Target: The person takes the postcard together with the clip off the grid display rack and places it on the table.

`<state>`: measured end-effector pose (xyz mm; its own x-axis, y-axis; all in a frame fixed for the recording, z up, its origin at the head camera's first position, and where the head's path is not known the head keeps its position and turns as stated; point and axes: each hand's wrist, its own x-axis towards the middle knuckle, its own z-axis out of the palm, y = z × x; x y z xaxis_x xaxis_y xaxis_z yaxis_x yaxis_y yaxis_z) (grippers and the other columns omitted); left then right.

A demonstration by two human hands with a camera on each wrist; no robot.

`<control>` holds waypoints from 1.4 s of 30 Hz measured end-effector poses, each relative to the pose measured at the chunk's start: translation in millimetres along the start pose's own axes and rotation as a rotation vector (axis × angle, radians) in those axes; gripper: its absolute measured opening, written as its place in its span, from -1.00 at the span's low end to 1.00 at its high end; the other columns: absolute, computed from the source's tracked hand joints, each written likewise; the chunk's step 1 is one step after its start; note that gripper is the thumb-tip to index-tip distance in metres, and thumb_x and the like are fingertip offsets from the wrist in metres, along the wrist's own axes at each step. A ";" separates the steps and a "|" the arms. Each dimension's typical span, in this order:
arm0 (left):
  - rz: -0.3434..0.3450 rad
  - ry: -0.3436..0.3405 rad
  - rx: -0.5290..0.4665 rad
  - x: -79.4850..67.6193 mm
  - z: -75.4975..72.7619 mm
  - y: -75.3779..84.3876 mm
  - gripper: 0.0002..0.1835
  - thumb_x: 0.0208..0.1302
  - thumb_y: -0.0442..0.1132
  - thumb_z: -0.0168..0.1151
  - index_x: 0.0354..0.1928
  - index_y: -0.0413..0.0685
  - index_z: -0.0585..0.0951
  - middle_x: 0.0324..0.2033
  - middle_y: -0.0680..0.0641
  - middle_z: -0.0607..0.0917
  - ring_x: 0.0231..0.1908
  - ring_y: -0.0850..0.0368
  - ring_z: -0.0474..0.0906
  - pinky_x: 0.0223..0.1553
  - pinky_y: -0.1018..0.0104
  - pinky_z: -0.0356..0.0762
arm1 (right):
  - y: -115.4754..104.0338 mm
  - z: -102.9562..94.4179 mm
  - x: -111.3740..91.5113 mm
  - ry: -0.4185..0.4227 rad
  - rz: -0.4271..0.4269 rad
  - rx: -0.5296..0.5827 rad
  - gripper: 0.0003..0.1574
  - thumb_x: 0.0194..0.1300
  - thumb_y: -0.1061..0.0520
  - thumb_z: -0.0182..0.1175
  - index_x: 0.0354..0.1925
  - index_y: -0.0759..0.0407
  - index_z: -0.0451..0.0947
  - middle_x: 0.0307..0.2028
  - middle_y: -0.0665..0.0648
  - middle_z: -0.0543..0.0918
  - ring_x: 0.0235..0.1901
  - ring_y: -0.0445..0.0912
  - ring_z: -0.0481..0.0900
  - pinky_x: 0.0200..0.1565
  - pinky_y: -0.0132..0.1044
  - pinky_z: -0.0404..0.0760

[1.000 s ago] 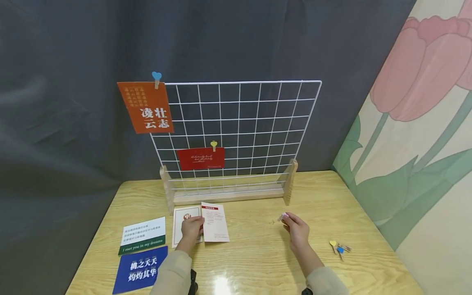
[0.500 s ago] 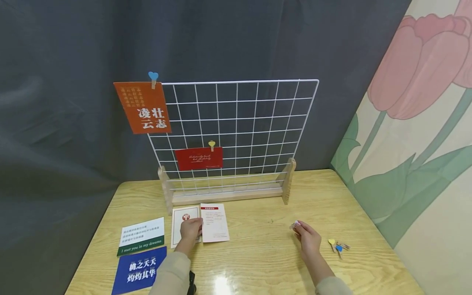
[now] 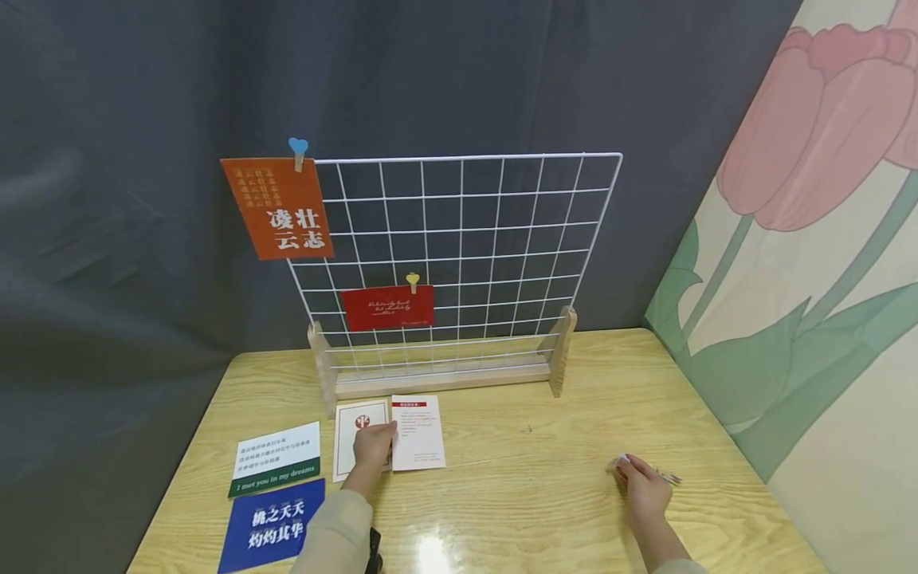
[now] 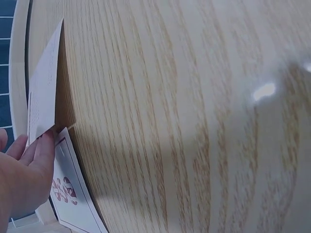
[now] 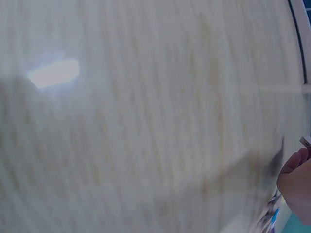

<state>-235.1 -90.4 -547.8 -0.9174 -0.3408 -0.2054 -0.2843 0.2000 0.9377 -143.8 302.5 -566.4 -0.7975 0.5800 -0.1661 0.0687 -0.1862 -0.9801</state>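
In the head view my left hand (image 3: 374,448) pinches the left edge of a white card (image 3: 419,434) with a red heading. The left wrist view shows that card (image 4: 44,90) tilted up off the tabletop. Beneath the hand lies a second white card (image 3: 346,446) with a thin border and red emblem. My right hand (image 3: 645,488), over the right of the table, pinches a small clothespin (image 5: 305,141) at its fingertips. It partly covers a little group of clothespins (image 3: 670,478); their blue and yellow hearts are hidden in the head view.
A white wire grid (image 3: 488,239) on a wooden stand (image 3: 445,383) rises at the back. An orange card (image 3: 280,209) and a red card (image 3: 387,308) hang clipped on it. A green-and-white card (image 3: 276,458) and a blue card (image 3: 272,526) lie at the left.
My right hand has moved right and slightly toward the front with the clothespin, reaching the loose clothespins. My left hand keeps the white card in nearly the same place.
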 end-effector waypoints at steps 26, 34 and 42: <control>0.010 0.036 -0.101 2.8 -5.6 -8.6 -0.76 0.02 -0.33 0.21 -0.37 -0.45 0.57 -0.62 -0.21 0.59 -0.68 0.13 0.49 -0.60 0.35 0.51 | -10.6 -26.4 0.4 0.252 0.123 -0.164 -0.51 0.12 0.32 0.05 0.03 0.49 0.24 -0.62 -0.22 0.47 -0.61 -0.42 0.47 -0.37 -0.51 0.51; -0.015 0.001 -0.212 2.5 -10.5 -11.2 -0.77 0.05 -0.39 0.17 -0.34 -0.52 0.53 -0.58 -0.25 0.59 -0.64 0.16 0.49 -0.56 0.36 0.53 | -12.4 -27.8 -1.8 0.285 0.160 -0.183 -0.53 0.08 0.31 0.08 0.01 0.38 0.30 -0.63 -0.31 0.41 -0.62 -0.47 0.42 -0.36 -0.56 0.49; -0.021 0.008 -0.216 4.4 -15.6 -11.3 -0.76 0.06 -0.37 0.17 -0.32 -0.51 0.53 -0.53 -0.30 0.59 -0.59 0.07 0.53 -0.56 0.35 0.53 | -11.0 -31.9 -2.6 0.320 0.152 -0.122 -0.73 0.04 0.35 0.11 -0.54 -0.05 0.44 -0.70 -0.29 0.46 -0.66 -0.42 0.46 -0.41 -0.55 0.50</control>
<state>-231.6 -108.4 -555.0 -0.9094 -0.3503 -0.2243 -0.2364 -0.0084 0.9716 -123.3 328.4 -558.7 -0.5463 0.7750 -0.3178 0.2584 -0.2049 -0.9440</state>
